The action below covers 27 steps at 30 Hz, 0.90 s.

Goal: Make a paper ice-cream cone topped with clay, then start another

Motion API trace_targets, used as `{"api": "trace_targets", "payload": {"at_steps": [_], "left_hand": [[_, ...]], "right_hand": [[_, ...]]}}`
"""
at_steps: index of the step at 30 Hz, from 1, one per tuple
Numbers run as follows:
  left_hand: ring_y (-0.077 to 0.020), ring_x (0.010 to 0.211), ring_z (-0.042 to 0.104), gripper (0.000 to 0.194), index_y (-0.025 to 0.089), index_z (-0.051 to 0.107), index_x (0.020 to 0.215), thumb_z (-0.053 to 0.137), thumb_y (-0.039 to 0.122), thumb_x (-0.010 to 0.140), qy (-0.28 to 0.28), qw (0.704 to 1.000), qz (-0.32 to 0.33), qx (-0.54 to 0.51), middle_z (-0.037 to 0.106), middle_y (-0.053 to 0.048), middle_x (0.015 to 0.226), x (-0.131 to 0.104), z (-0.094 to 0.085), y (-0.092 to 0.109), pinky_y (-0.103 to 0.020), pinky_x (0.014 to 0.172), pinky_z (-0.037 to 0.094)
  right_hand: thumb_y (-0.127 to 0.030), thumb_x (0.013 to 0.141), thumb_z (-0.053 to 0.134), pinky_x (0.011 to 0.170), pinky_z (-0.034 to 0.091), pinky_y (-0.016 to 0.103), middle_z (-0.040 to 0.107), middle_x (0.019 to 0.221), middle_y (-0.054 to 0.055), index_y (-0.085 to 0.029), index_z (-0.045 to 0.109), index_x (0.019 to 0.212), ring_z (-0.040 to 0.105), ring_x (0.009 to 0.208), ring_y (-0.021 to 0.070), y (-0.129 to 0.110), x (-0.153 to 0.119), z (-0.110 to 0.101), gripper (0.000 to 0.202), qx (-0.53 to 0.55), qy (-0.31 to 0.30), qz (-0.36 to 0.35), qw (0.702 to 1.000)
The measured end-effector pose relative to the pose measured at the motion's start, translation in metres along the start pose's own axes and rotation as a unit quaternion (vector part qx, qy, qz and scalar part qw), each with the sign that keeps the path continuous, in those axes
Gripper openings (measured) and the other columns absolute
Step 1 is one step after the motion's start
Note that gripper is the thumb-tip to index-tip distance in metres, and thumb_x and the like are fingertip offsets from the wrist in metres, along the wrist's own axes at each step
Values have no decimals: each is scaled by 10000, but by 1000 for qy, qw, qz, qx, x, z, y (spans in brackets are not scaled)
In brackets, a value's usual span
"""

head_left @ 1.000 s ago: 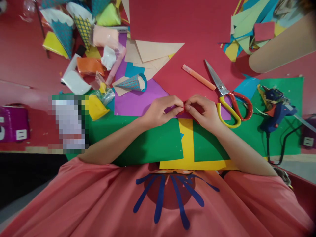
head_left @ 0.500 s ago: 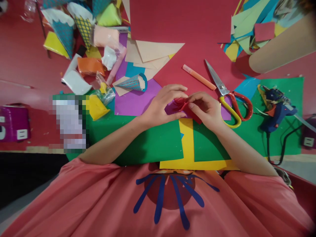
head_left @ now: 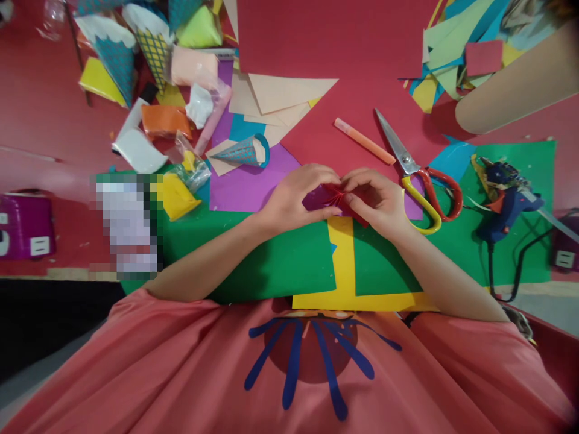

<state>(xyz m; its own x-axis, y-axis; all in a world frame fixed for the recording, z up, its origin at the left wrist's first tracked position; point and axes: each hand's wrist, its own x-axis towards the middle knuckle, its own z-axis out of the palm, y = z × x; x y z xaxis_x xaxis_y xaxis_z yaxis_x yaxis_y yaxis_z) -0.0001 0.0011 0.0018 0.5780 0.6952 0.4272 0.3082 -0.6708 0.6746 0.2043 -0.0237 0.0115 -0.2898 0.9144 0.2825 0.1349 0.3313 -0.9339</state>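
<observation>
Between my hands is a small piece of folded red paper (head_left: 335,198), with thin strips or pleats drawn together at its middle. My right hand (head_left: 382,202) pinches its right side between thumb and fingers. My left hand (head_left: 296,196) curves around the left side, its index finger and thumb closed in on the edges of the strips. Both hands partly hide the piece. Just right of my right hand lie large scissors (head_left: 409,166) with red and yellow handles, blades slightly apart. An orange marker (head_left: 365,141) rests above my hands on red paper.
A small blue patterned paper cone (head_left: 244,152) lies to the left, near bagged clay packets (head_left: 167,122) and larger cones (head_left: 115,57). On the right are a blue glue gun (head_left: 504,214) with its cord and a cardboard tube (head_left: 515,90). Green sheets (head_left: 253,259) cover the near table.
The fingers of my left hand have come down and closed in on the red paper, and its strips look more gathered. My right hand has barely shifted.
</observation>
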Motion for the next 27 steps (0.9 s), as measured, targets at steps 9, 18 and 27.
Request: {"api": "trace_targets", "payload": {"at_steps": [9,18,27], "left_hand": [[-191,1072,689,412,205,570,1191,628,496,904,1,1000,-13,20,705,-77,1149,-7,5,0,-335,915,562],[-189,1079,687,380,183,583,1204,634,423,914,-32,996,-79,-5,703,-92,1180,-5,5,2,-301,916,558],[-209,1288,576,342,238,538,1263,403,424,1009,-3,995,-93,-29,639,-105,1327,-1,-1,1,-397,1065,495]], "right_hand": [[-139,837,675,849,571,335,730,883,17,-218,662,795,708,886,158,-3,3,0,90,-39,-17,-45,998],[-186,861,635,831,586,362,756,898,39,-221,665,818,726,867,188,-2,3,-1,63,-113,-21,-9,993],[-167,873,589,835,570,400,741,928,48,-240,670,968,693,918,219,-1,1,-5,144,-197,46,-68,977]]}}
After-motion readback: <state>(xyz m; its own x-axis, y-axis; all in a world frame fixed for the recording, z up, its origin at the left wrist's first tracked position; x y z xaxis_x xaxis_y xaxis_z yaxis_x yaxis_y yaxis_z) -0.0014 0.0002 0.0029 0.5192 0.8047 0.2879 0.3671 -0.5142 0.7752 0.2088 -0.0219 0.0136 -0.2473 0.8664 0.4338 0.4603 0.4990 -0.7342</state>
